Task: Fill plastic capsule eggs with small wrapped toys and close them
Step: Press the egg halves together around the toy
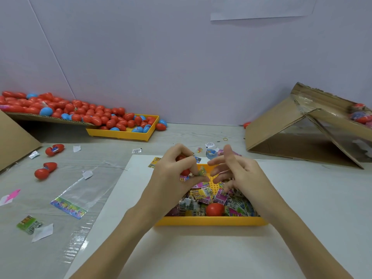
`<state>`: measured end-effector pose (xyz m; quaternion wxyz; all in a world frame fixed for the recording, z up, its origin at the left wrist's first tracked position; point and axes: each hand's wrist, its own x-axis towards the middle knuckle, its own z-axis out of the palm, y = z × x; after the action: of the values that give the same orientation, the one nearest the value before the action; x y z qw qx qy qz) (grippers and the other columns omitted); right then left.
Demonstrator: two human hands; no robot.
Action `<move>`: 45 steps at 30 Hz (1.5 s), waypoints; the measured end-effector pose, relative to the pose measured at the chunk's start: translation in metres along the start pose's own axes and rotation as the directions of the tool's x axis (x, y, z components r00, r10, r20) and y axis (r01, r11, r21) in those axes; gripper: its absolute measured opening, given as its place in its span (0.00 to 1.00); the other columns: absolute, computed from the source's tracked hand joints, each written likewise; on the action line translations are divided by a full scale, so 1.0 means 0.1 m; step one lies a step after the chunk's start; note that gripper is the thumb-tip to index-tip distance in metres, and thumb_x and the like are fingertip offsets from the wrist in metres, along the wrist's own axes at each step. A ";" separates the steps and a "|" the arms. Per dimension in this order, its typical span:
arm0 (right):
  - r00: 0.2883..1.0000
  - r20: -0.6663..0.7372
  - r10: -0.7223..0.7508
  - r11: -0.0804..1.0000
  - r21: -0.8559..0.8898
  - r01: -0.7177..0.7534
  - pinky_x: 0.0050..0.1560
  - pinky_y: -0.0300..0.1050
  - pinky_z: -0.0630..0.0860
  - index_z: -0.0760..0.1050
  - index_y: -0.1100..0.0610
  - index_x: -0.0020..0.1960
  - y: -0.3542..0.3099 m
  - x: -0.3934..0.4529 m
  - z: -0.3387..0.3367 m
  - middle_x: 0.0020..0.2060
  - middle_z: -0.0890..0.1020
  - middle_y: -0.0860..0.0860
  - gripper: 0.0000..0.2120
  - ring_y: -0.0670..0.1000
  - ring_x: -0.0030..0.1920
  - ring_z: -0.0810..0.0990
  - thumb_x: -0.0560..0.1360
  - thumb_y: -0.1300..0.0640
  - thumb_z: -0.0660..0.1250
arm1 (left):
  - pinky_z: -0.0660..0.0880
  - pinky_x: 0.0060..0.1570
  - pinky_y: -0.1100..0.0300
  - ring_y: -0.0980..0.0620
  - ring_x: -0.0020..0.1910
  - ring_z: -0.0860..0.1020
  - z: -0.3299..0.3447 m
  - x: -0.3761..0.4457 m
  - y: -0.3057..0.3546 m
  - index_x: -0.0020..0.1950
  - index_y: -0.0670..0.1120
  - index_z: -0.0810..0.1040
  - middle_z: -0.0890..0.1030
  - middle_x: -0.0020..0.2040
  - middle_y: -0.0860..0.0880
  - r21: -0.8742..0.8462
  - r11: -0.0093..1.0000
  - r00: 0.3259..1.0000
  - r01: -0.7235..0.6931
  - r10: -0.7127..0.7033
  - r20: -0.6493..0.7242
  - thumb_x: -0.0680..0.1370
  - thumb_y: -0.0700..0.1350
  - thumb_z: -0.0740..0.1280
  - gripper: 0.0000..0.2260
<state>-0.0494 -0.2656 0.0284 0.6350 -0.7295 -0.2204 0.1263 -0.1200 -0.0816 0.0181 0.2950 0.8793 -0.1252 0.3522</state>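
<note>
left hand grips red egg over yellow tray, keeping spills in | right hand loose, fingers apart, empty, beside it | I judge wrapped toys heaped below for reach

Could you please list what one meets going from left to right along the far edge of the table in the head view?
Heap of red and blue plastic capsule eggs → far yellow plastic tray → tented brown cardboard sheet.
</note>
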 end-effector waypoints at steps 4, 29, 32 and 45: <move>0.989 0.142 0.028 0.997 -0.069 -0.018 0.40 0.38 0.80 0.87 0.49 0.49 0.01 -0.05 -0.06 0.43 0.88 0.49 0.11 0.48 0.44 0.86 0.75 0.43 0.73 | 0.74 0.45 0.59 0.50 0.47 0.73 0.00 0.00 -0.03 0.38 0.41 0.77 0.76 0.48 0.44 0.118 0.969 0.976 -0.216 0.216 0.017 0.76 0.51 0.73 0.15; 0.990 0.094 -0.101 0.809 -0.572 0.137 0.41 0.32 0.77 0.81 0.39 0.41 0.06 -0.08 -0.05 0.36 0.83 0.39 0.12 0.36 0.42 0.81 0.76 0.56 0.75 | 0.75 0.47 0.52 0.47 0.52 0.74 -0.02 -0.02 -0.09 0.43 0.42 0.81 0.77 0.52 0.42 0.173 0.927 0.939 -0.334 0.312 0.143 0.78 0.41 0.74 0.06; 0.986 0.121 -0.111 0.806 -0.569 0.161 0.39 0.30 0.74 0.85 0.43 0.46 0.04 -0.10 -0.03 0.34 0.84 0.40 0.06 0.37 0.38 0.80 0.77 0.55 0.74 | 0.76 0.46 0.52 0.46 0.51 0.75 -0.01 -0.02 -0.09 0.43 0.42 0.82 0.77 0.52 0.42 0.153 0.941 0.947 -0.303 0.279 0.159 0.77 0.41 0.76 0.05; 0.951 0.238 0.200 0.971 0.081 -0.224 0.42 0.37 0.82 0.88 0.54 0.50 -0.08 -0.13 -0.05 0.43 0.88 0.53 0.13 0.50 0.42 0.87 0.73 0.45 0.74 | 0.76 0.49 0.56 0.49 0.52 0.76 0.00 -0.04 -0.04 0.44 0.41 0.84 0.75 0.54 0.44 0.124 0.948 0.956 -0.294 0.290 0.046 0.77 0.37 0.73 0.02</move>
<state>-0.0591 -0.2755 0.0359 0.6263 -0.6947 -0.2052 0.2883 -0.1207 -0.0786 0.0136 0.1802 0.8732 -0.2349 0.3872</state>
